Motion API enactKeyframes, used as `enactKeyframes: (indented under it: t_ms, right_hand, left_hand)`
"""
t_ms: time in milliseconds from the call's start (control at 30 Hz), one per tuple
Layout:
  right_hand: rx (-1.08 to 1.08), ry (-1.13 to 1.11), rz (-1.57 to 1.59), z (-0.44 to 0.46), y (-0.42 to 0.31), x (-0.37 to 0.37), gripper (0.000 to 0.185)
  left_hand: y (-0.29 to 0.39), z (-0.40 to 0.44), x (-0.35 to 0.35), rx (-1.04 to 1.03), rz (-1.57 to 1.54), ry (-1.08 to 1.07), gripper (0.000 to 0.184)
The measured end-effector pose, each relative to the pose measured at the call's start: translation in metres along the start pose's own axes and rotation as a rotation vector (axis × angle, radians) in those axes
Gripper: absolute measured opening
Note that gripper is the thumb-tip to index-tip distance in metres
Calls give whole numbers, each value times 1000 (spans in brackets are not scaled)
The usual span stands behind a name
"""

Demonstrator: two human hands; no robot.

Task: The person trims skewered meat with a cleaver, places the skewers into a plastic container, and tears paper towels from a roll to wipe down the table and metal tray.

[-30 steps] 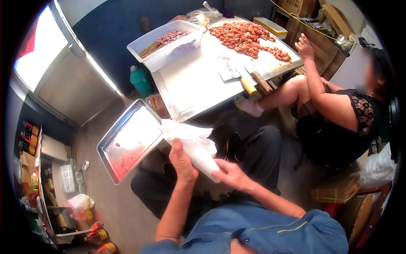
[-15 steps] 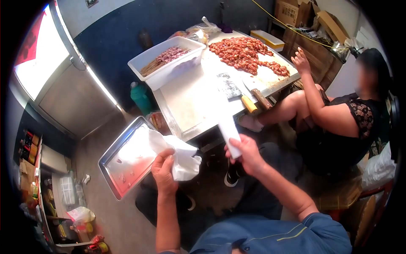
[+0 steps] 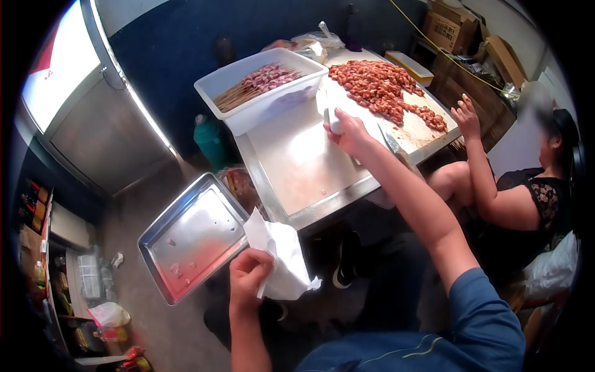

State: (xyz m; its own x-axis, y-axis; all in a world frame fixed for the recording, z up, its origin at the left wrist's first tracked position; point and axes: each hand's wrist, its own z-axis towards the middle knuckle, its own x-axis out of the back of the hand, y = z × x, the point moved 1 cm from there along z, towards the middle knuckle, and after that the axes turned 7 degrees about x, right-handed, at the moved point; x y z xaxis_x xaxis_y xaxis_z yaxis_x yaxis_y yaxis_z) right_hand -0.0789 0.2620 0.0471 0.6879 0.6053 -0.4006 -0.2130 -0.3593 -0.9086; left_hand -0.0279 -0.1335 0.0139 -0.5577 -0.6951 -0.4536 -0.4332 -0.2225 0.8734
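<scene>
Low over the metal tray, my left hand (image 3: 250, 273) grips a crumpled white paper sheet (image 3: 282, 254) between thumb and fingers. My right hand (image 3: 350, 131) reaches over the table (image 3: 279, 167), closed around a white paper roll (image 3: 335, 121), only part of which shows. Beyond that hand lies a pile of cut red meat (image 3: 378, 87). A white plastic bin (image 3: 273, 102) with skewered meat (image 3: 263, 80) stands to its left. The tray (image 3: 192, 235), with small meat scraps and reddish liquid in it, is beside my left hand. My right forearm covers most of the knives.
A person in black (image 3: 520, 192) sits at the right, one hand (image 3: 466, 115) raised near the table edge. A teal bottle (image 3: 209, 141) stands left of the table. Cardboard boxes (image 3: 449, 28) are stacked at the back right, shelves (image 3: 46, 279) at the left.
My right hand has moved forward with the paper roll, from the table's front edge to over its middle. My left hand, still holding the paper sheet, has dropped slightly.
</scene>
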Motion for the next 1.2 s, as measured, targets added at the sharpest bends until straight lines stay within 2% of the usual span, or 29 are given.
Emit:
enactKeyframes:
  t_ms: [67, 100, 133, 167, 200, 267, 300, 400, 533, 567, 600, 667, 733, 767, 800, 900, 933, 967, 1067, 1100, 1200]
  right_hand:
    - [26, -49, 21, 24, -3, -4, 41]
    - [39, -103, -116, 33, -6, -4, 44]
    - [49, -157, -253, 36, -6, -3, 47]
    - [117, -83, -339, 23, -14, -10, 54]
    - [168, -61, -409, 17, -18, -9, 57]
    - [235, -76, -431, -15, -32, -6, 51]
    - [222, -149, -446, -28, -34, 3, 48]
    - [206, -325, -463, -100, -30, 14, 36]
    - [124, -581, -513, -201, 5, 25, 43]
    - [97, -621, -515, -226, 10, 23, 50]
    - [210, -689, -494, -244, 21, 24, 58]
    - [474, -756, -691, -275, 28, 18, 63]
    - [682, -687, -759, -294, 46, 19, 66]
    - [729, -568, -736, -301, 51, 17, 59]
    - [733, -567, -733, -302, 53, 22, 59]
    - [731, -327, -681, -304, 49, 30, 31]
    - [701, -313, -659, -302, 48, 33, 27]
    - [669, -300, -634, -299, 46, 37, 25]
    - [633, -229, -570, -281, 43, 47, 21]
    - [638, -164, -575, -272, 38, 48, 21]
    - [707, -15, -688, -234, 17, 60, 21]
  left_hand:
    - [1, 2, 0, -16, -11, 4, 9]
    - [-1, 3, 0, -13, -14, 8, 9]
    - [-3, 5, 0, -56, -33, 10, 16]
    - [-4, 5, -1, -98, -51, 14, 24]
    - [-2, 4, -6, -93, -54, 19, 24]
    - [8, 3, -22, -52, -90, 71, 41]
    - [8, 5, -21, -47, -83, 16, 48]
    - [-1, 9, -18, -14, 4, 29, 45]
    - [-18, 16, -21, 21, 35, 66, 40]
    - [-27, 19, -23, -15, -7, 54, 34]
    - [-33, 19, -28, -11, -3, 58, 34]
    - [-43, 18, -40, -36, -89, 15, 29]
    - [-51, 15, -52, -25, -126, 4, 24]
    - [-53, 12, -59, -10, -113, 24, 23]
    - [-55, 10, -66, 3, -101, 44, 23]
    - [-59, 4, -83, -3, -47, 34, 22]
    - [-57, 3, -86, -6, -19, 10, 22]
    - [-53, 2, -88, -8, 31, -19, 20]
    - [-37, 6, -92, -68, 212, -115, 34]
    - [-36, 13, -84, -121, 359, -68, 42]
    - [-1, 23, -70, -207, 317, 8, 34]
